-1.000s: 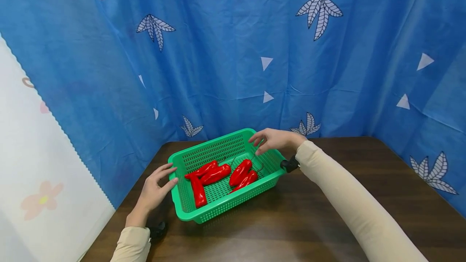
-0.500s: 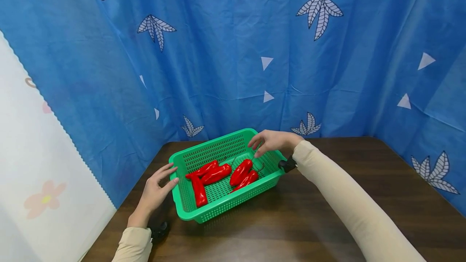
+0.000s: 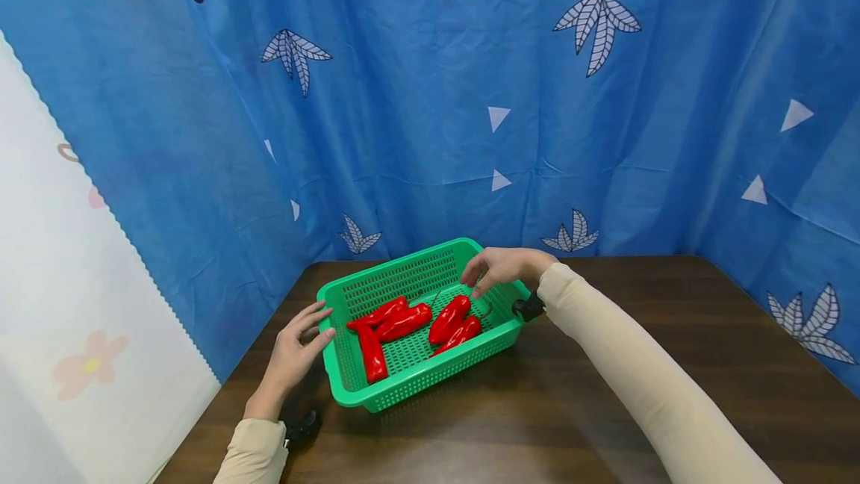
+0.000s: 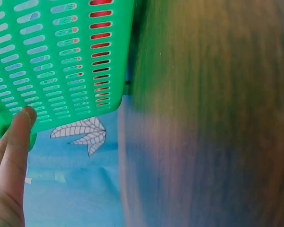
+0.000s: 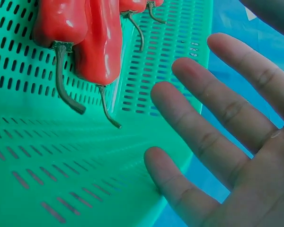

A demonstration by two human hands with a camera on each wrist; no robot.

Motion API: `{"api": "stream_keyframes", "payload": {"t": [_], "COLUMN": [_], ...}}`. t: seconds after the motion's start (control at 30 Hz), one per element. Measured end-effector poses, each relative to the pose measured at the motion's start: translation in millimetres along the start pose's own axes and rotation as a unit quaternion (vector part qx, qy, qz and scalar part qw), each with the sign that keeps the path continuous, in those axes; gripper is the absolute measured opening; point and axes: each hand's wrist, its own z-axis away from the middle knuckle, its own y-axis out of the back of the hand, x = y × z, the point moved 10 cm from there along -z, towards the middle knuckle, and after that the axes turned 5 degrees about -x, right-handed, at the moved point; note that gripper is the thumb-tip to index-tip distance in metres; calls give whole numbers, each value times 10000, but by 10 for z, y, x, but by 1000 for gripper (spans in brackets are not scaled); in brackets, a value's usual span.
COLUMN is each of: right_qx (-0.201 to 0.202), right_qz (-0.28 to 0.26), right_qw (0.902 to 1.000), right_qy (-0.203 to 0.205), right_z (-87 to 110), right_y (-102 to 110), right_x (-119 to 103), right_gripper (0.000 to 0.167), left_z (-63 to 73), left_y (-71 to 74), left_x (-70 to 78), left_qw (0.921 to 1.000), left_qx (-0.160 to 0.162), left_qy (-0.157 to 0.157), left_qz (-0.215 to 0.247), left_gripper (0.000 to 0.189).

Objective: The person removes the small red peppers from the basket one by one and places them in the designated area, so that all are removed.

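A green plastic basket (image 3: 440, 377) stands on the table with several red peppers (image 3: 449, 320) lying in it. Two peppers are toward its right half, the others grouped at the left. My left hand (image 3: 290, 355) is at the left end, fingers extended by the rim; in the left wrist view a fingertip (image 4: 28, 112) appears against the slotted wall. Over the far right corner hovers my right hand (image 3: 505, 267), fingers spread and holding nothing. In the right wrist view its fingers (image 5: 203, 137) are apart from the nearest pepper (image 5: 100, 42) and its green stem.
The brown wooden table (image 3: 605, 394) extends to the right and front of the basket. A blue patterned curtain (image 3: 416, 95) hangs behind the table, and a white flowered curtain (image 3: 87, 282) hangs along the left side.
My right hand has lowered slightly toward the right-hand peppers. The left hand keeps its place at the basket's left end, and the whole head view has shifted a little.
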Motion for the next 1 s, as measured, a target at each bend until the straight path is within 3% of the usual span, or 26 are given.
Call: {"api": "stream_keyframes", "payload": {"t": [0.63,1.0], "right_qx": [-304,-636], "right_qz": [37,61], "right_qw": [9994,9971], "right_qy": [-141,-424], "right_z": [-113,-164], "right_y": [-104,-191], "right_x": [37,90], "right_gripper": [39,42], "left_z": [-8,-2], "left_y": [-5,-30], "left_x": [-42,-33], "left_qw": [9992,9988], "left_qx": [-5,-73], "left_qy": [171,211], "left_qz": [354,447], "left_gripper": [39,40]}}
